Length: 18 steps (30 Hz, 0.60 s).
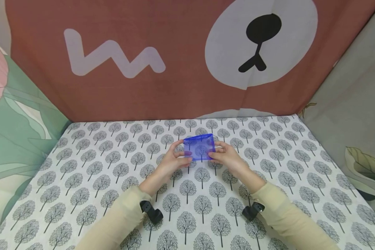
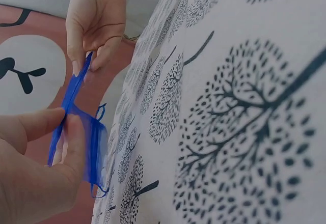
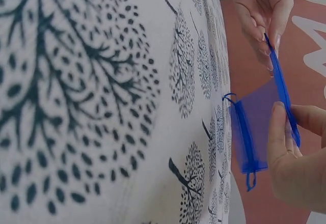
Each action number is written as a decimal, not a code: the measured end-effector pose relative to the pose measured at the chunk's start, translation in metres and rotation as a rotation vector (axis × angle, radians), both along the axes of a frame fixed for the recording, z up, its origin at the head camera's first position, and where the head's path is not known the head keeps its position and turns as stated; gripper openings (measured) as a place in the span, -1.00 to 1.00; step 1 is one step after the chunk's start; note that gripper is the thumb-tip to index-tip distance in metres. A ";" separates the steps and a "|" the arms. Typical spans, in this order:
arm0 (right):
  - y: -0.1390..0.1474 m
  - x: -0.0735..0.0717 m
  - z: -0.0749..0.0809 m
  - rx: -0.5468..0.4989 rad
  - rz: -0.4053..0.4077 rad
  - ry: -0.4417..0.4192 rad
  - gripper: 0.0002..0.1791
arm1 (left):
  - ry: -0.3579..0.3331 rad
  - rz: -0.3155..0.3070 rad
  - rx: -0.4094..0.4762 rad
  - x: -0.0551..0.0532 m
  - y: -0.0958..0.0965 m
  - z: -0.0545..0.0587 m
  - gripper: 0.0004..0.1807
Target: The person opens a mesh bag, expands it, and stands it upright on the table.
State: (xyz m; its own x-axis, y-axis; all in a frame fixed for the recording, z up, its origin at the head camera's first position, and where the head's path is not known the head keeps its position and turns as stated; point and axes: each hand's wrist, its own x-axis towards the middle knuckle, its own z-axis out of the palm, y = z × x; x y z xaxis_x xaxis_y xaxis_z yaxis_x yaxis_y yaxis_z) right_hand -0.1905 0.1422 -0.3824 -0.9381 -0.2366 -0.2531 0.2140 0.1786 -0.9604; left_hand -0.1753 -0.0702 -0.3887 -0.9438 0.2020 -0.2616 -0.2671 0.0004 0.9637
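A sheer blue organza drawstring pouch (image 1: 200,147) hangs between both hands, held up off the table. At its left side, my left hand (image 1: 171,160) pinches the edge between thumb and fingers. The opposite side is pinched by my right hand (image 1: 230,159). Through the thin mesh the tree print shows; no contents are visible in it. Looking from the left wrist, the pouch (image 2: 94,150) is nearly edge-on, with a thin cord loop sticking out at each end of a darker band. The right wrist view shows the same band and loops on the pouch (image 3: 258,114).
Beneath the hands lies a white tablecloth (image 1: 187,215) printed with dark trees. A reddish-brown cloth (image 1: 184,93) with a bear's muzzle hangs behind the table. Leaf-patterned cloths hang at the left (image 1: 28,114) and right (image 1: 356,114). Black wrist cameras (image 1: 153,212) sit on both sleeves.
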 end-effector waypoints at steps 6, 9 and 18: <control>0.000 0.002 0.001 0.035 0.015 0.016 -0.26 | -0.006 0.057 -0.014 -0.001 0.001 0.000 -0.20; 0.001 0.002 0.001 0.026 0.012 0.031 -0.26 | -0.018 0.080 -0.015 -0.001 0.001 0.001 -0.25; 0.001 0.004 0.003 -0.015 -0.051 0.066 -0.30 | -0.063 0.105 0.075 0.000 0.004 0.005 -0.44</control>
